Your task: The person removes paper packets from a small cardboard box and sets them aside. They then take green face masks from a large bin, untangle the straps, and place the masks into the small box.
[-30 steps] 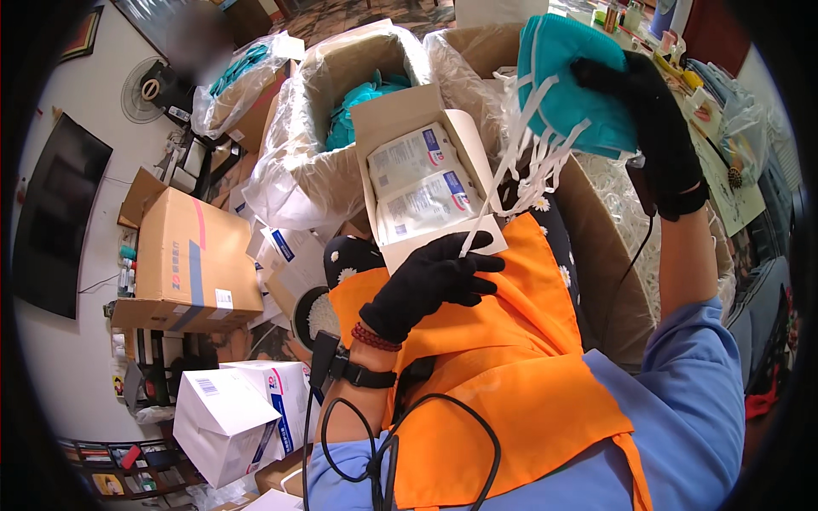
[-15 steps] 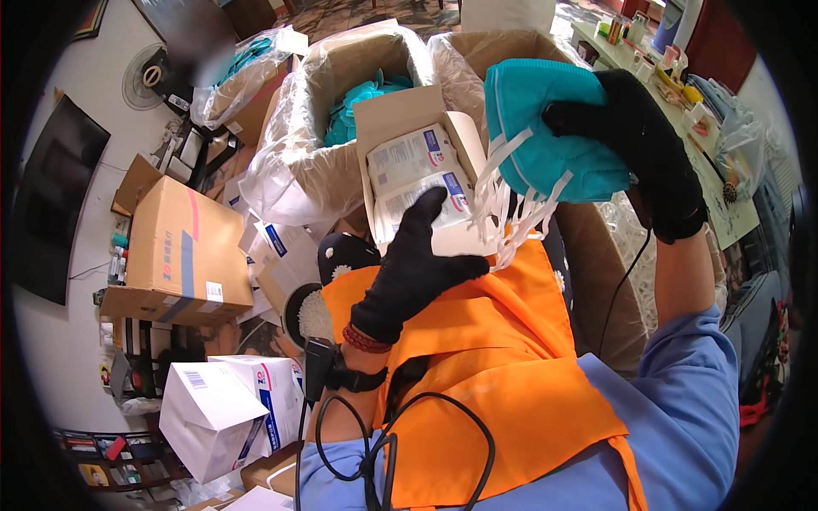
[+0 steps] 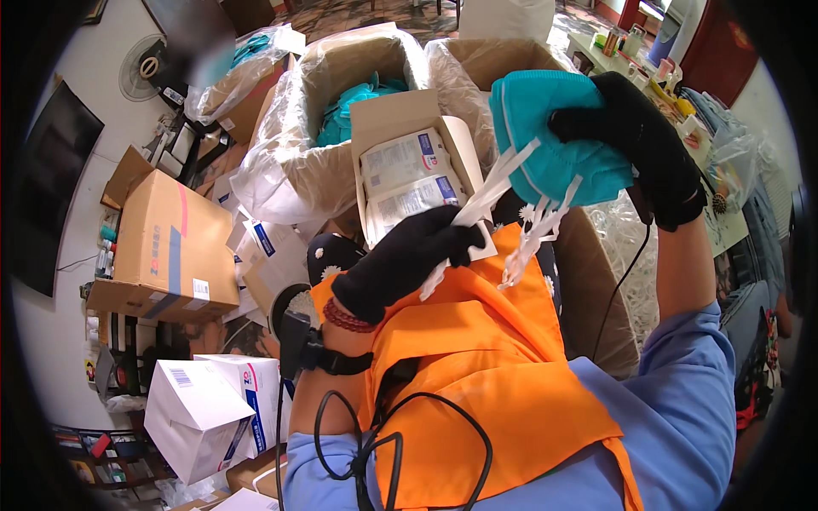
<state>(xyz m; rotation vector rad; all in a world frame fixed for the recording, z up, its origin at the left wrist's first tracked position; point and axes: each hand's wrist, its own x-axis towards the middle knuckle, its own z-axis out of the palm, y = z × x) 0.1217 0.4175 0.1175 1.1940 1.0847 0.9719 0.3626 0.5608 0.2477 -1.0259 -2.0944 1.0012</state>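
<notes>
My right hand [image 3: 656, 145], in a black glove, grips a stack of teal face masks [image 3: 545, 128] at the upper right. White straps [image 3: 537, 234] dangle from the stack's lower edge. My left hand [image 3: 405, 260], also black-gloved, is closed around a bunch of the white straps [image 3: 494, 183], which stretch up to the masks. Just beyond it, a small open carton [image 3: 477, 162] rests tilted by my lap, holding wrapped packets [image 3: 409, 170] side by side. My left fingertips overlap the carton's near edge; whether they touch it I cannot tell.
Plastic-lined boxes stand ahead; one [image 3: 294, 128] holds more teal masks [image 3: 354, 111]. A large brown carton [image 3: 175, 247] and white boxes [image 3: 200, 409] are on the left. A cluttered table [image 3: 716, 209] runs along the right. Black cables [image 3: 396, 434] loop over my orange apron [image 3: 477, 341].
My left hand was open over the carton with fingers spread; now it has closed on the straps and pulled some toward my lap. My right hand keeps its grip on the masks.
</notes>
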